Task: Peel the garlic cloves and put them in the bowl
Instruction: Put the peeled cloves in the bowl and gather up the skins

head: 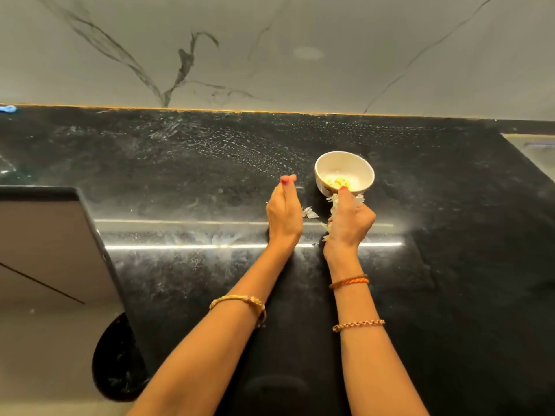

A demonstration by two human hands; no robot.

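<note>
We see a small cream-white ceramic bowl [344, 172] standing on a glossy black speckled stone bench [195, 175], with pale yellow peeled garlic cloves [339, 183] heaped at its bottom. The right hand [350, 219] sits just in front of the bowl's near rim, its fingers curled round a bunch of thin white papery garlic skins [332, 204] that stick out on both sides of the fist; one red-nailed fingertip reaches up over the rim. The left hand [284, 210] is beside it, apart from the bowl, with its fingers pressed together and thumb against fingertips; we cannot tell whether anything is pinched there. A loose scrap of white skin [310, 213] lies on the bench between the two hands. The left forearm carries a yellow woven bracelet [240, 303]; the right forearm carries an orange thread band [348, 282] and, lower down, a pinkish braided bracelet [359, 324]. Behind the bench rises a grey marble wall with dark veins [270, 55].
</note>
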